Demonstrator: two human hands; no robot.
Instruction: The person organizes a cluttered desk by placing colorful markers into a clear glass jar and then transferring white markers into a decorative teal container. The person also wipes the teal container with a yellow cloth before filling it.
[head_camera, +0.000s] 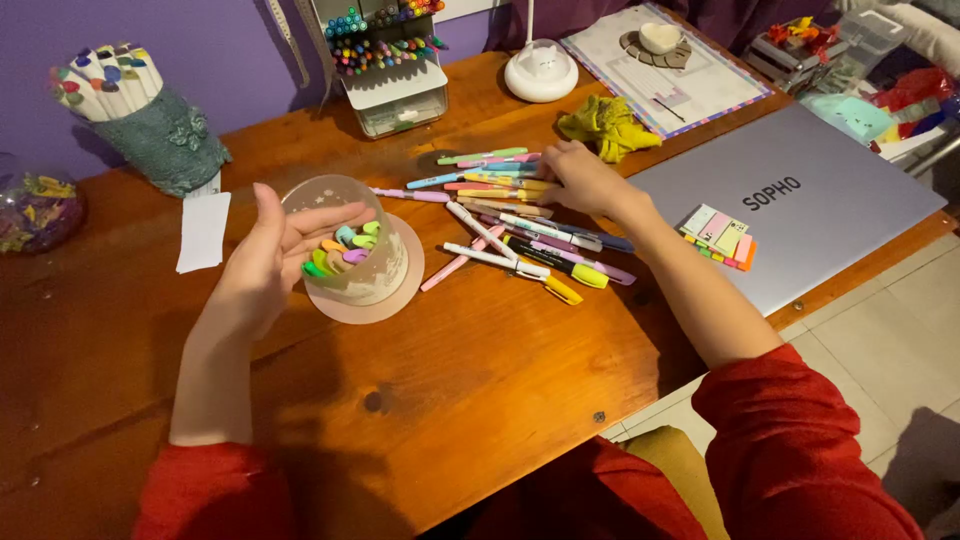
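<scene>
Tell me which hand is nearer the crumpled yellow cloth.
Right. The right hand rests on the pile of pens, just left of the yellow cloth. The left hand holds the clear cup, far off.

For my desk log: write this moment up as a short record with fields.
Surface: wooden desk
Left hand: holds the clear cup, tilted, with pastel markers inside
Right hand: rests on the pile of loose markers
Under cup: round pink coaster
Right of pile: closed grey laptop with sticky tabs on it
Back left: knitted holder of white markers
Behind pile: crumpled yellow cloth
</scene>
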